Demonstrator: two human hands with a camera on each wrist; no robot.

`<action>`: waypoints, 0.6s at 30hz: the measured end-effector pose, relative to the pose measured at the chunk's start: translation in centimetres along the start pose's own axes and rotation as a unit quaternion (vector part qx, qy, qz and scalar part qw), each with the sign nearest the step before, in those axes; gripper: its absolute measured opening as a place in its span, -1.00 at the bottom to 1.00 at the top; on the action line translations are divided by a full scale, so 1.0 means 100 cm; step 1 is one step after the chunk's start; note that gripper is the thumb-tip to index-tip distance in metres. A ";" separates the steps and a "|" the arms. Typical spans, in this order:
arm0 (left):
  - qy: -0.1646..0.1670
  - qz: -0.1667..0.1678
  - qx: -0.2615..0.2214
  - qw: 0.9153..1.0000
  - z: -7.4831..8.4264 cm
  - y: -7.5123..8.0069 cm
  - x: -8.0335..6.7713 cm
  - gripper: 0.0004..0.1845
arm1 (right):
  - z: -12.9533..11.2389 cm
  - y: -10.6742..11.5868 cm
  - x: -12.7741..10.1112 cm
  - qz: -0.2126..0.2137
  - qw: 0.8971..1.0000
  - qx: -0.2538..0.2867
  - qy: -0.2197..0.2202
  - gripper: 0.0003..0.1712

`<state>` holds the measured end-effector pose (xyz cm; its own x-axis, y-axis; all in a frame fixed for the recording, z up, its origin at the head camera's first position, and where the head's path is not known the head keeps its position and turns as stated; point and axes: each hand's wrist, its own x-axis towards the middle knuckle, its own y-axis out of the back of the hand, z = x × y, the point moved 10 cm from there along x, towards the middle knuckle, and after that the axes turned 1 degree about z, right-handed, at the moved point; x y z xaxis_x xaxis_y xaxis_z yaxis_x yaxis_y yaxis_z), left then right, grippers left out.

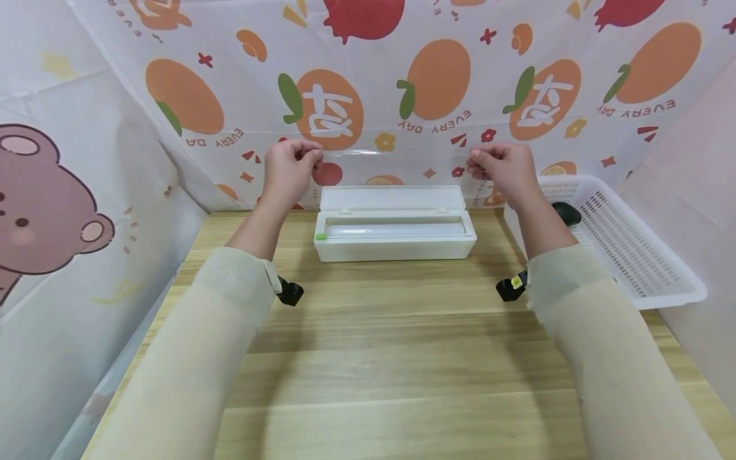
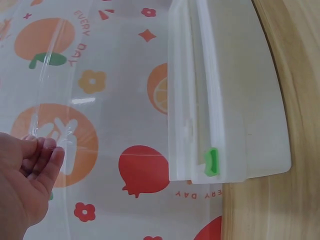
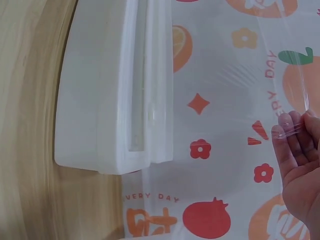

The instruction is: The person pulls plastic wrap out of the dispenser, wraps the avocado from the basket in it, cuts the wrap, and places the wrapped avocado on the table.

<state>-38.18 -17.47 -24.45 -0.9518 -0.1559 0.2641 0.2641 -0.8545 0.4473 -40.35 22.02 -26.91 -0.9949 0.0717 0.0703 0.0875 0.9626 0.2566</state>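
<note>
The left hand and right hand, well apart, pinch the clear film, its held edge stretched side to side between them, roughly parallel to the long white box lower on the bench; to my eye, neither hand is nearer.

clear film: edge taut between left hand and right hand | white box: lid raised, 1 pale roll inside, flat on wooden table
</note>
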 end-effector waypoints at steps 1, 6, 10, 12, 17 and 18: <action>0.002 0.000 -0.004 1.000 0.001 0.000 0.000 -0.76 | -0.001 0.001 0.001 0.001 1.000 0.001 0.001 -0.61; 0.028 0.000 -0.022 0.999 0.002 -0.001 0.002 -0.73 | -0.005 0.001 0.004 0.004 1.000 -0.001 -0.003 -0.58; 0.037 0.006 -0.041 0.998 0.004 -0.001 0.005 -0.72 | -0.011 0.000 0.006 0.012 1.000 0.007 -0.003 -0.58; 0.037 0.008 -0.050 0.998 0.006 -0.002 0.007 -0.72 | -0.013 0.000 0.008 0.017 1.000 0.010 0.000 -0.61; 0.038 0.012 -0.051 0.998 0.009 -0.001 0.010 -0.74 | -0.019 0.000 0.010 0.024 1.000 0.011 0.013 -0.64; 0.037 0.014 -0.047 0.998 0.010 -0.001 0.011 -0.74 | -0.019 0.000 0.010 0.026 1.000 0.011 0.014 -0.63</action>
<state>-39.11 -17.08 -23.34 -0.9542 -0.2139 0.2093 0.2782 -0.8918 0.3568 -41.27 21.61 -24.97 -0.9873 0.1143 0.1107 0.1374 0.9633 0.2307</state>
